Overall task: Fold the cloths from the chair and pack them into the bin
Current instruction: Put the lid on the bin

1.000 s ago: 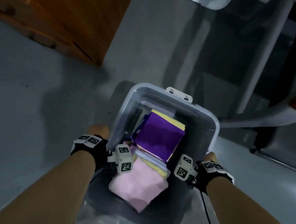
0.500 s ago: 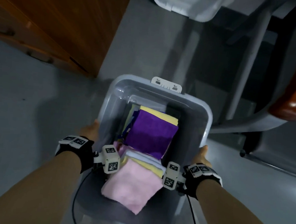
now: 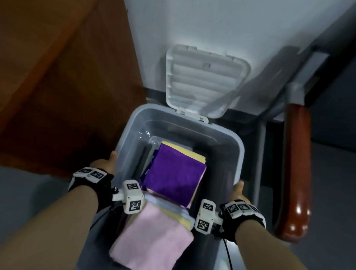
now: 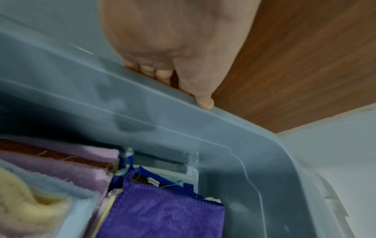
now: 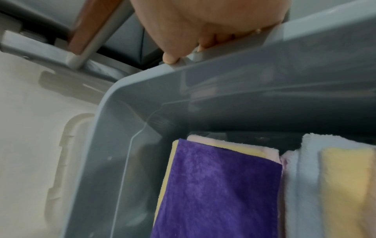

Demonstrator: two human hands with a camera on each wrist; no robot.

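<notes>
While both hands (image 3: 104,164) (image 3: 237,193) grip its rim, the bin (image 3: 239,149) sits between them.

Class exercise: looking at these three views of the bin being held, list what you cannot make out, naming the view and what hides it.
- Left hand fingers: left wrist view, tucked under the bin rim.
- Right hand fingers: right wrist view, mostly behind the rim.
- How many cloths lie beneath the purple cloth and pink cloth: head view, covered by those two.
- Near end of bin: head view, cut off by bottom edge.
</notes>
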